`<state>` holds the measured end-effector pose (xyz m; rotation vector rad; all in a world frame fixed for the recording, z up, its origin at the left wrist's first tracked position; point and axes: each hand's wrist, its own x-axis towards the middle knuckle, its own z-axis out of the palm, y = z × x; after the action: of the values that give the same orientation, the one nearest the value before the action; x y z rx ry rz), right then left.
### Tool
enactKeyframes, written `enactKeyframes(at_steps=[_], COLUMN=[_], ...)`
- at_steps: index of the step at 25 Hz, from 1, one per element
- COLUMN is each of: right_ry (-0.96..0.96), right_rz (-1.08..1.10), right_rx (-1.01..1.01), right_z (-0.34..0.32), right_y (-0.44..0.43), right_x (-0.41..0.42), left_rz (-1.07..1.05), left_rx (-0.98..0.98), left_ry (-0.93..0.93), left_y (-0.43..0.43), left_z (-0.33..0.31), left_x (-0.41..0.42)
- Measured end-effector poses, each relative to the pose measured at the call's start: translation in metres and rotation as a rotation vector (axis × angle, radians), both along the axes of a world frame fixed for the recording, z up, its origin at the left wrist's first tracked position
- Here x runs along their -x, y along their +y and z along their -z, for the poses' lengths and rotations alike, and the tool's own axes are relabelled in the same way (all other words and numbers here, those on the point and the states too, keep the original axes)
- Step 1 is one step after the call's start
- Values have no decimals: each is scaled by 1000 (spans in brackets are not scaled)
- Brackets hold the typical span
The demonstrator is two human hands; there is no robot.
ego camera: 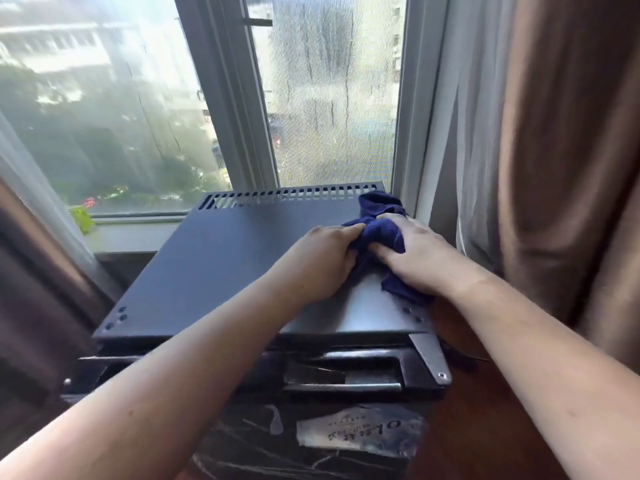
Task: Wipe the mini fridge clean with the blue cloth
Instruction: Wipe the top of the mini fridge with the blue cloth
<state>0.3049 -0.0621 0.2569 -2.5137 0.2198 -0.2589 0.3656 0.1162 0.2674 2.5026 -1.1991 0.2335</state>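
I can make out only one piece of writing: a pale, crumpled rectangular label (360, 434) on the dark, white-veined front of the black metal mini fridge (225, 265). It sits upside down to me. The large letters look roughly like "OL..K", and the smaller line beside them is too blurred to read.

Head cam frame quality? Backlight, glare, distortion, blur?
Head view: backlight from the window hazes the outdoor scene and leaves the left curtain dim; a pale sheen sits on the mini fridge top near its front right corner; wide-angle bends lines toward the edges; blue cloth, left hand and right hand are fairly sharp, the label below soft.
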Motion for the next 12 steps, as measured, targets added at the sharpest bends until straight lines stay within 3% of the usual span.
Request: enactKeyframes(at_steps=[7,12], right_ry=[34,51], right_rz=[88,106], right_rx=[34,201], right_z=[-6,-10], right_y=[-29,-17], right_x=[-96,-161], left_rz=[27,8], left_rx=[-61,-95], left_ry=[57,54], left_y=[-37,-29], left_z=[-9,-9], left_x=[-106,-176])
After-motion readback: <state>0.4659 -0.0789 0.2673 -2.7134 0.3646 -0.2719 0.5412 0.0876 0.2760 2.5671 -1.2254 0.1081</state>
